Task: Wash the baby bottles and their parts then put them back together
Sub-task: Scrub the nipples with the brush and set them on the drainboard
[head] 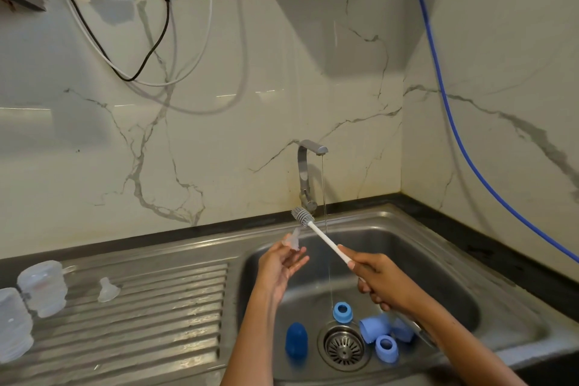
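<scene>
The left hand [282, 263] was raised over the stainless steel sink [438, 247], fingers mostly relaxed, with a small clear silicone teat [291, 240] pinched at the fingertips. The right hand [380, 283] gripped the white handle of a long bottle brush [319, 233], whose grey bristle head pointed up and left, just beside the teat but apart from it.

From left to right: two clear ribbed plastic bottles [42, 288] stood upside down at the far left of the ridged draining surface [156, 307], with a second clear silicone teat [107, 290] near them. In the basin lay a dark blue dome cap [296, 343] left of the round drain [343, 348], a light blue screw ring [342, 312] behind it, and to its right a light blue cap [374, 327] and another light blue ring [387, 348]. A thin stream of water ran from the steel tap [308, 166].

The task looked partly done: bottles and one teat seemed washed and draining, while the held teat, caps and rings appeared unwashed. Nothing was reassembled.
</scene>
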